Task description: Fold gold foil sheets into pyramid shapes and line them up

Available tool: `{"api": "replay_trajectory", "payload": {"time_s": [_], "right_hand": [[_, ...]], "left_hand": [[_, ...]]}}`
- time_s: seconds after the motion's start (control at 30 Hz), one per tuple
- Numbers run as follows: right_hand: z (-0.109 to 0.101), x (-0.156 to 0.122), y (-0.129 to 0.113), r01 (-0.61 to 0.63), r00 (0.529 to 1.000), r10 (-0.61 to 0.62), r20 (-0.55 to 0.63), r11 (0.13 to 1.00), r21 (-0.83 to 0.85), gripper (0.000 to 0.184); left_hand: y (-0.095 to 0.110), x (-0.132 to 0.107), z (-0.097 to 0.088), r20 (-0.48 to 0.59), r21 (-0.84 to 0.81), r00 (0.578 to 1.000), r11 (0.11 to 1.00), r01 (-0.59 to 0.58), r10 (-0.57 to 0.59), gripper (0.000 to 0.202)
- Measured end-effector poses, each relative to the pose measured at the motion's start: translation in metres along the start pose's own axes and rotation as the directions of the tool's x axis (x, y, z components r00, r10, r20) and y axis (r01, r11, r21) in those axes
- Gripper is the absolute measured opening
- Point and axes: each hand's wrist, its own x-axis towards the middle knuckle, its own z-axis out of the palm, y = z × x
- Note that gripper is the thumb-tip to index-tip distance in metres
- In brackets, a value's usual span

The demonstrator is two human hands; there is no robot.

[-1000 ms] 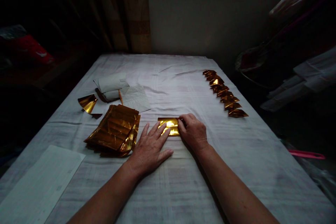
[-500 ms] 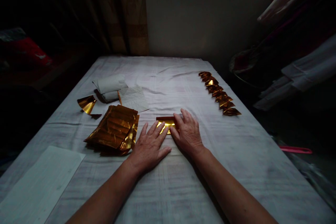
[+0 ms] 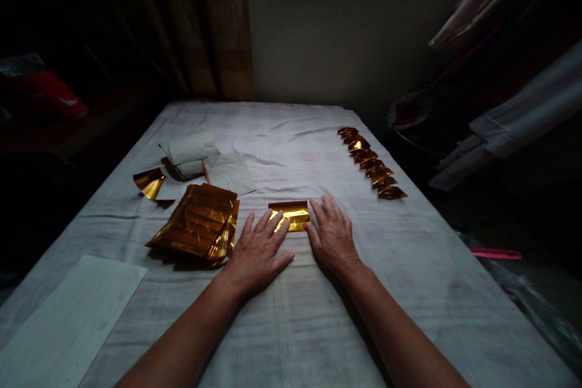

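Gold foil point(image 3: 298, 216) partly under flat, loose left fingers point(image 3: 280, 235); loose right fingers point(image 3: 319, 214) alongside.

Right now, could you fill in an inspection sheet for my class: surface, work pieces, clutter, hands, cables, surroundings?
Surface: wrinkled pale cloth.
Work pieces: gold foil sheet in the middle; foil stack left; row of folded foil pieces right.
Clutter: curled foil, loose gray papers, pale sheet, all left.
Hands: left hand with fingers over the gold foil sheet; right hand at its right edge, contact unclear.
Cables: nothing seen for certain; sides are dark.
Surroundings: curtain and wall behind.
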Motion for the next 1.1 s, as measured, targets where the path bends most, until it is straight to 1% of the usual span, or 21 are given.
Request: {"api": "replay_trajectory", "payload": {"time_s": [0.17,0.23,0.3,0.37,0.43,0.57,0.7,0.83,0.93,1.1], "right_hand": [[-0.004,-0.003,-0.004,0.020,1.000,-0.020,-0.018,1.000,0.015,0.048],[-0.007,-0.008,-0.004,0.063,0.998,-0.063,-0.002,0.998,0.026,0.046],[-0.011,-0.014,-0.005,0.142,0.988,-0.144,0.061,0.989,0.037,0.045],[-0.015,-0.021,-0.005,0.211,0.965,-0.216,0.152,0.976,0.048,0.046],[-0.019,-0.026,-0.005,0.236,0.944,-0.242,0.223,0.970,0.051,0.049],[-0.025,-0.032,-0.003,0.225,0.932,-0.227,0.281,0.973,0.040,0.054],[-0.026,-0.032,-0.002,0.200,0.936,-0.204,0.287,0.979,0.044,0.054],[-0.026,-0.032,-0.003,0.187,0.939,-0.196,0.284,0.981,0.059,0.055],[-0.026,-0.032,-0.003,0.178,0.938,-0.191,0.288,0.982,0.069,0.055],[-0.029,-0.031,-0.004,0.172,0.938,-0.186,0.293,0.982,0.072,0.055]], "left_hand": [[0.002,0.001,-0.005,0.012,-0.020,1.000,1.000,-0.003,0.003,0.053],[0.002,0.002,-0.006,0.009,-0.030,1.000,1.000,-0.009,0.009,0.051],[0.002,0.001,-0.006,0.001,-0.031,1.000,0.999,-0.011,0.011,0.051],[0.002,0.001,-0.005,-0.001,-0.028,1.000,1.000,-0.007,0.007,0.052],[0.002,0.001,-0.004,0.003,-0.031,1.000,1.000,-0.005,0.005,0.053],[0.002,0.001,-0.005,0.007,-0.030,1.000,1.000,-0.004,0.004,0.052],[0.001,-0.003,-0.009,0.034,-0.003,0.999,1.000,0.015,-0.015,0.052],[-0.003,-0.011,-0.012,-0.012,0.056,0.999,0.998,0.037,-0.037,0.052],[-0.006,-0.016,-0.014,-0.041,0.087,0.999,0.996,0.024,-0.021,0.051],[-0.007,-0.023,-0.019,-0.034,0.112,0.999,0.994,-0.013,0.017,0.051]]}}
